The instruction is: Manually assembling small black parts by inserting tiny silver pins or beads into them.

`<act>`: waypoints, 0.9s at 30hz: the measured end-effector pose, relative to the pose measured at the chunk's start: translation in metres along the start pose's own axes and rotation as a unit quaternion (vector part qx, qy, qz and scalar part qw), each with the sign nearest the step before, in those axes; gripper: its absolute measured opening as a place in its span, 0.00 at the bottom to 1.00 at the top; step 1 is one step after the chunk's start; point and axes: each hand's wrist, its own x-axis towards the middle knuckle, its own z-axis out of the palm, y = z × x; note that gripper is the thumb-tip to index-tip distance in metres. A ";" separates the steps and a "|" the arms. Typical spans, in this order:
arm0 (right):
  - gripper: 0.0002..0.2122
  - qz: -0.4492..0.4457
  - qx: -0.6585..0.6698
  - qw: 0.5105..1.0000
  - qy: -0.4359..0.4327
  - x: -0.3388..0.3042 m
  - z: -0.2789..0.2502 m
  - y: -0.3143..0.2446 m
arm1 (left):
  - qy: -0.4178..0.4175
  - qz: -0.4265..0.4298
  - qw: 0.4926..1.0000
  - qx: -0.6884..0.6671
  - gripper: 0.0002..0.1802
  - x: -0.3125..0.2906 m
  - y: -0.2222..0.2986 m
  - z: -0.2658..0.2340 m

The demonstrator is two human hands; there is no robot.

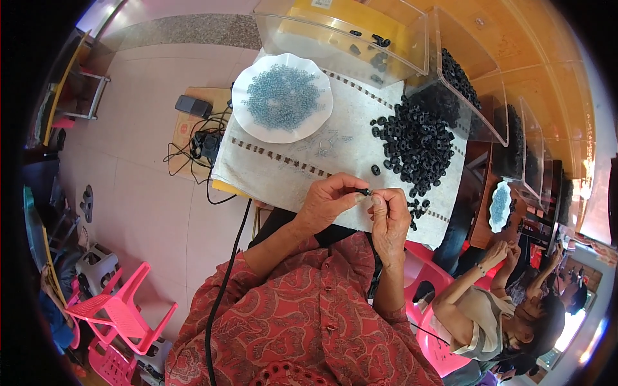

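Black piece (364, 192) has plate (242, 114) and heap (418, 145) beyond.

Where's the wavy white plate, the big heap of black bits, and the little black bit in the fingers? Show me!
Wavy white plate (283, 136): head view, on its bare lower rim.
Heap of black bits (420, 145): head view, on its middle.
Little black bit (364, 192): head view, on its visible middle.
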 end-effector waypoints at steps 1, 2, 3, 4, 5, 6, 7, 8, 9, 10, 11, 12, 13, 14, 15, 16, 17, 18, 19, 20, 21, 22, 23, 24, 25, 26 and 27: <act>0.03 -0.022 -0.029 0.999 -0.004 0.000 0.000 0.000 | 0.000 0.000 1.000 0.000 0.12 0.000 0.001 0.000; 0.03 -0.021 -0.029 0.999 -0.004 0.001 -0.001 0.000 | -0.002 0.009 1.000 0.010 0.12 0.000 0.002 0.000; 0.03 -0.037 -0.049 0.998 -0.005 0.001 -0.001 0.000 | -0.004 0.018 1.000 0.019 0.11 0.000 0.003 0.000; 0.03 -0.052 -0.070 0.996 -0.006 0.001 -0.002 -0.001 | -0.006 0.017 1.000 0.019 0.11 0.000 0.004 0.000; 0.03 -0.051 -0.071 0.996 -0.004 0.001 -0.003 -0.002 | -0.015 0.016 1.000 0.018 0.11 0.000 0.005 -0.001; 0.02 -0.071 -0.084 0.994 -0.007 0.001 -0.004 -0.004 | -0.024 0.014 0.999 0.017 0.12 0.000 0.006 -0.002; 0.03 -0.090 -0.098 0.991 -0.008 0.001 -0.006 -0.006 | -0.028 0.013 0.999 0.016 0.12 0.001 0.007 -0.004; 0.03 -0.088 -0.100 0.991 -0.005 0.001 -0.007 -0.008 | -0.036 0.026 0.998 0.047 0.12 0.001 0.007 -0.006; 0.02 -0.092 -0.101 0.990 -0.020 0.000 -0.008 -0.011 | -0.044 0.038 0.995 0.077 0.11 0.000 0.008 -0.008; 0.02 -0.095 -0.103 0.989 -0.034 -0.001 -0.009 -0.013 | -0.049 0.037 0.995 0.075 0.11 -0.001 0.009 -0.010; 0.02 -0.094 -0.100 0.990 -0.042 -0.002 -0.008 -0.014 | -0.062 0.048 0.990 0.113 0.12 -0.002 0.010 -0.012; 0.02 -0.078 -0.087 0.992 -0.052 -0.003 -0.008 -0.014 | -0.076 0.060 0.984 0.151 0.12 -0.003 0.012 -0.013; 0.02 -0.061 -0.074 0.993 -0.062 -0.004 -0.007 -0.015 | -0.081 0.066 0.981 0.162 0.12 -0.002 0.016 -0.015; 0.02 -0.050 -0.055 0.995 -0.066 -0.006 -0.006 -0.015 | -0.086 0.065 0.981 0.160 0.12 -0.003 0.018 -0.017; 0.03 -0.036 -0.032 0.996 -0.070 -0.008 -0.006 -0.014 | -0.098 0.047 0.983 0.149 0.12 -0.003 0.020 -0.020; 0.03 -0.022 -0.009 0.997 -0.074 -0.011 -0.004 -0.013 | -0.110 0.029 0.984 0.137 0.11 -0.003 0.021 -0.022; 0.03 0.008 0.009 0.997 -0.072 -0.015 -0.002 -0.010 | -0.114 0.027 0.984 0.136 0.11 -0.004 0.021 -0.024; 0.03 0.011 0.008 0.998 -0.069 -0.019 0.000 -0.008 | -0.117 0.021 0.985 0.128 0.11 -0.004 0.022 -0.024; 0.04 0.048 0.053 0.995 -0.067 -0.022 0.003 -0.006 | -0.119 0.014 0.986 0.120 0.11 -0.005 0.022 -0.025; 0.04 0.084 0.099 0.989 -0.064 -0.025 0.006 -0.003 | -0.121 0.012 0.985 0.120 0.11 -0.005 0.024 -0.024; 0.05 0.086 0.124 0.987 -0.049 -0.027 0.009 0.001 | -0.127 0.012 0.984 0.126 0.11 -0.005 0.026 -0.023; 0.05 0.087 0.124 0.987 -0.048 -0.028 0.010 0.001 | -0.131 0.011 0.983 0.131 0.11 -0.005 0.027 -0.023; 0.05 0.151 0.174 0.972 -0.046 -0.030 0.011 0.000 | -0.132 0.010 0.982 0.131 0.11 -0.005 0.026 -0.024; 0.06 0.213 0.222 0.950 -0.044 -0.031 0.013 -0.001 | -0.135 0.005 0.982 0.128 0.10 -0.005 0.024 -0.025; 0.06 0.215 0.222 0.950 -0.042 -0.033 0.015 0.001 | -0.138 -0.001 0.982 0.125 0.10 -0.006 0.022 -0.025; 0.06 0.195 0.228 0.954 -0.031 -0.036 0.017 0.003 | -0.140 -0.003 0.982 0.124 0.10 -0.005 0.021 -0.026; 0.07 0.175 0.234 0.956 -0.020 -0.038 0.019 0.005 | -0.145 -0.004 0.984 0.103 0.09 -0.004 0.021 -0.026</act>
